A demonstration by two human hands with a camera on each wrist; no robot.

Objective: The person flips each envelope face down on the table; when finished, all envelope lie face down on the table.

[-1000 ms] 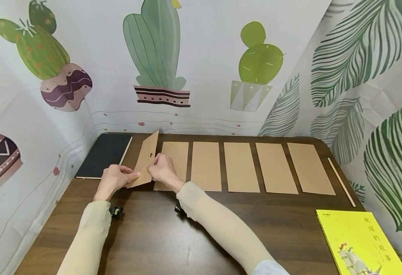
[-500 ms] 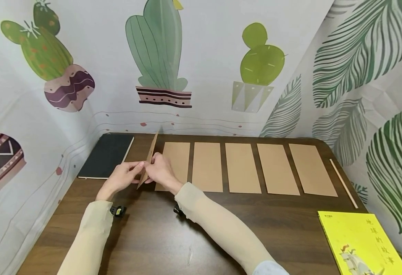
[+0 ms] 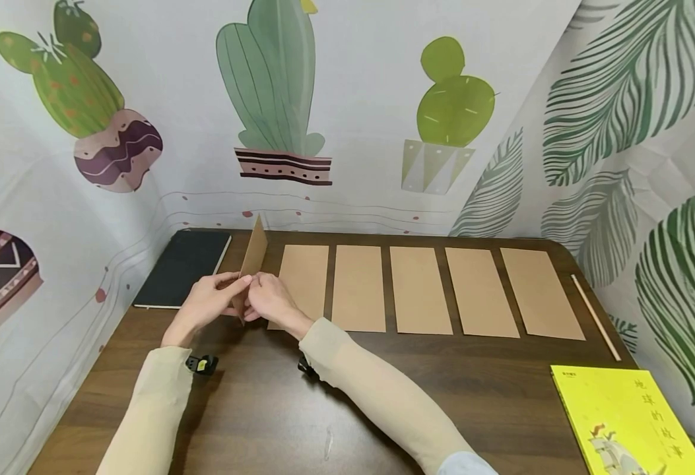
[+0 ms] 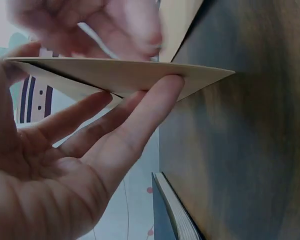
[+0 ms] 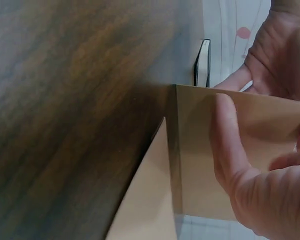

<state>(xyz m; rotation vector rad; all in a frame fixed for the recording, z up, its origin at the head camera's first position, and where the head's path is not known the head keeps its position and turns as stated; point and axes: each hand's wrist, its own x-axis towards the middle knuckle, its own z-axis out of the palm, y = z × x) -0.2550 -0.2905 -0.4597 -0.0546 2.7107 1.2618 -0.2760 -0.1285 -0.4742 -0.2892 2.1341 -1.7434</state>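
A thin brown kraft-paper piece (image 3: 255,248) stands on edge between my two hands at the left of the table; its kind is unclear. My left hand (image 3: 207,298) grips it near the lower end, and in the left wrist view one finger (image 4: 162,95) lies along its face. From the other side my right hand (image 3: 272,295) holds it with bent fingers. The right wrist view shows a digit (image 5: 224,117) flat against the brown face, with my left hand behind the edge. A second brown piece (image 3: 305,277) lies flat beside my right hand.
Several more brown pieces (image 3: 359,288) lie in a row to the right, ending near a thin wooden stick (image 3: 595,316). A black notebook (image 3: 183,267) lies at the back left. A yellow book (image 3: 620,409) is at the front right. Printed cloth walls border the table (image 3: 299,402).
The brown piece has turned from leaning with its printed face showing to standing nearly upright, its plain right face now visible. Both hands have come together around it.
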